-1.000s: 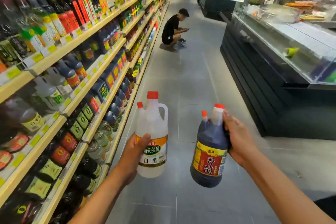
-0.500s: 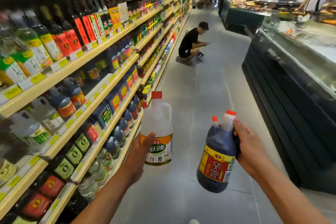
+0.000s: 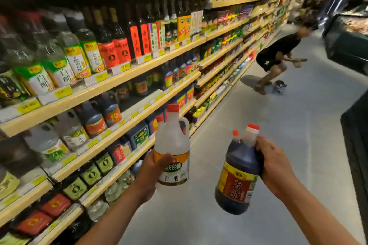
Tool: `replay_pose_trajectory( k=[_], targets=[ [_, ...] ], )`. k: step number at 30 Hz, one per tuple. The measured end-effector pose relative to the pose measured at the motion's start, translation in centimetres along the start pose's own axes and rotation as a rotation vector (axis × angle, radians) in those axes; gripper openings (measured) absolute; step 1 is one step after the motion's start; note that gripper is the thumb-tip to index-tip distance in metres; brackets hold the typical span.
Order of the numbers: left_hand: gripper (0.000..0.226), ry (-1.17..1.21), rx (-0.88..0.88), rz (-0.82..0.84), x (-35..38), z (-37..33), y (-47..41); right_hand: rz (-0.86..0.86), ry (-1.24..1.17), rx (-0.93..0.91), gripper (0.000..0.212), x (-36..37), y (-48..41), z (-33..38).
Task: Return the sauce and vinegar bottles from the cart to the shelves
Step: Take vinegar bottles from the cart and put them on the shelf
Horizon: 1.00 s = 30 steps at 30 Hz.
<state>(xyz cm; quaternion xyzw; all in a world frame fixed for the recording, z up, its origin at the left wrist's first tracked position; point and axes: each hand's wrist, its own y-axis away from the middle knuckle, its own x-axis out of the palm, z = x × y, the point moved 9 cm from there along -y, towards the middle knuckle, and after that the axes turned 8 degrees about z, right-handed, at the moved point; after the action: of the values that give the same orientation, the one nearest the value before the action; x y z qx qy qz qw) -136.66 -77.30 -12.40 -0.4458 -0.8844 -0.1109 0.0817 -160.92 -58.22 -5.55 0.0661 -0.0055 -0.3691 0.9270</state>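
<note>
Both forearms reach forward from the bottom of the view, each hand carrying a bottle above the grey floor (image 3: 288, 145) of a shop aisle. The left hand (image 3: 152, 173) wraps round the lower body of the clear bottle (image 3: 172, 145), thumb lying across its orange and green label; the bottle stands upright, red cap on top, just beside the edge of the shelves (image 3: 111, 83) but not touching them. The right hand (image 3: 275, 167) grips the dark bottle (image 3: 238, 173) from its right side at the shoulder and handle, fingers curled behind it; this bottle tilts, its base swung to the left and its red cap toward the hand. The two bottles are near each other but apart. The shelves on the left are packed with bottles and yellow price tags. Farther down the aisle a person (image 3: 278, 55) in black crouches.
</note>
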Motion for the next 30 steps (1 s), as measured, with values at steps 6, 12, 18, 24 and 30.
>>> replay_pose_trajectory(
  k=[6,12,18,24,30],
  targets=[
    [0.115,0.032,0.044,-0.148,-6.9,-2.6,-6.1,0.167,0.045,-0.014,0.040,7.1,-11.6,1.3],
    [0.107,0.064,0.086,-0.302,-12.3,-4.8,-10.4,0.302,-0.018,-0.028,0.034,14.3,-21.1,2.4],
    [0.113,0.105,0.122,-0.472,-16.2,-5.3,-13.1,0.449,-0.038,-0.023,0.033,20.6,-29.1,2.8],
    [0.108,0.149,0.175,-0.639,-17.8,-4.9,-15.6,0.638,-0.036,-0.012,0.049,25.4,-36.8,2.0],
    [0.056,0.236,0.188,-0.793,-16.6,-3.4,-17.8,0.838,-0.007,-0.041,0.041,29.5,-41.9,1.9]
  ],
)
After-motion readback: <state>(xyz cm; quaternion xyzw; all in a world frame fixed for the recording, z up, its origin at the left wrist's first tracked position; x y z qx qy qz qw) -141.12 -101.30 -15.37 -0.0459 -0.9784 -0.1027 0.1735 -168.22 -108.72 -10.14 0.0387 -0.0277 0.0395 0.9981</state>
